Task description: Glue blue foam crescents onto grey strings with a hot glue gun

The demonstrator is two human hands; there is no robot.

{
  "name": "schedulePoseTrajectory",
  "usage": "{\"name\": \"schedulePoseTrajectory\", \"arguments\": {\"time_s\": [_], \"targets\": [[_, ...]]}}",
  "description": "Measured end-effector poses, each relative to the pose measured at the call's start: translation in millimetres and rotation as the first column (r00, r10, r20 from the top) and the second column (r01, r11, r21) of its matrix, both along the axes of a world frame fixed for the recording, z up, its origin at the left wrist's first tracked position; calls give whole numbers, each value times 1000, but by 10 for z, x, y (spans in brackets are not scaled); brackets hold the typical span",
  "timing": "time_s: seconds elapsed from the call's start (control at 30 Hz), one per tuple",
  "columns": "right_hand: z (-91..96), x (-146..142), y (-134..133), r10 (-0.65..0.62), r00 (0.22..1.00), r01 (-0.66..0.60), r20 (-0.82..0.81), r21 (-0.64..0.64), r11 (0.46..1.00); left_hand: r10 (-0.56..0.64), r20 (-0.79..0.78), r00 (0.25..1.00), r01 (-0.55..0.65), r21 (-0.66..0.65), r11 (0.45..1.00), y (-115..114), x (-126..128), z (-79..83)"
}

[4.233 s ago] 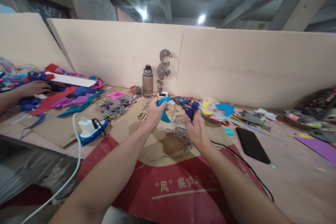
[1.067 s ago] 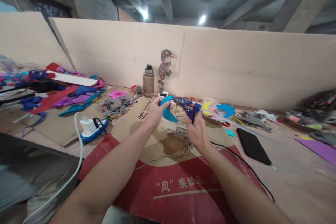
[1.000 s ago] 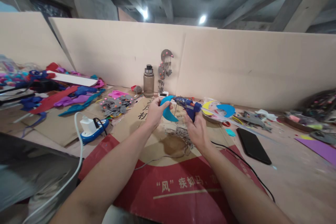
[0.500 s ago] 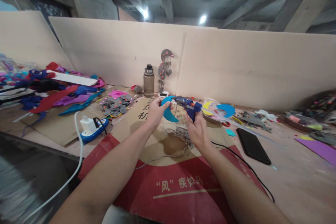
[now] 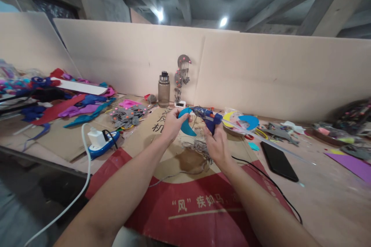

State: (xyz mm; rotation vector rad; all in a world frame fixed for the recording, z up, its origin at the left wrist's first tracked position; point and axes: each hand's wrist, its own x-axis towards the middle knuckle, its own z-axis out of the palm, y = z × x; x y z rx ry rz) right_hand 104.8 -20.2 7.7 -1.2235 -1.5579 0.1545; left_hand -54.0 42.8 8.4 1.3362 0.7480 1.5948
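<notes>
Left hand [image 5: 171,123] pinches a blue crescent [image 5: 185,122]; right hand [image 5: 216,144] grips a glue gun [image 5: 209,117], its handle hidden in the fist

Open room is found on the red cardboard [image 5: 162,220]. Passage is barred rightward by a phone [image 5: 279,156], leftward by a power strip [image 5: 102,144].

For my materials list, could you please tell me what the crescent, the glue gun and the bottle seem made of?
Crescent in the left hand: likely felt or craft foam; matte blue, thin, cleanly cut.
Glue gun in the right hand: hard blue plastic, slightly glossy moulded body.
Bottle: smoky see-through plastic, possibly glass; silvery collar, dark cap.
</notes>
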Motion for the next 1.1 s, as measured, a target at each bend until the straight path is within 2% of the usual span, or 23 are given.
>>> {"name": "schedulePoseTrajectory", "arguments": {"time_s": [0.2,0.53,0.77,0.97,1.1], "targets": [[-10,21,15,-20,1000,19,-12,-14,1000,-1,29,1000,1,-2,1000,7,-5,1],[-42,1,8,15,1000,-15,8,17,1000,-18,147,989,24,-36,999,38,-23,18],[-13,25,-7,-8,1000,8,-8,-8,1000,-22,157,987,30,-44,999,52,-31,5],[-109,82,73,2,993,0,-116,22,1000,-25,132,991,31,-41,999,22,-30,12],[-76,78,88,83,960,-97,-267,-39,995,-38,143,989,46,-53,998,9,-32,36]]}}
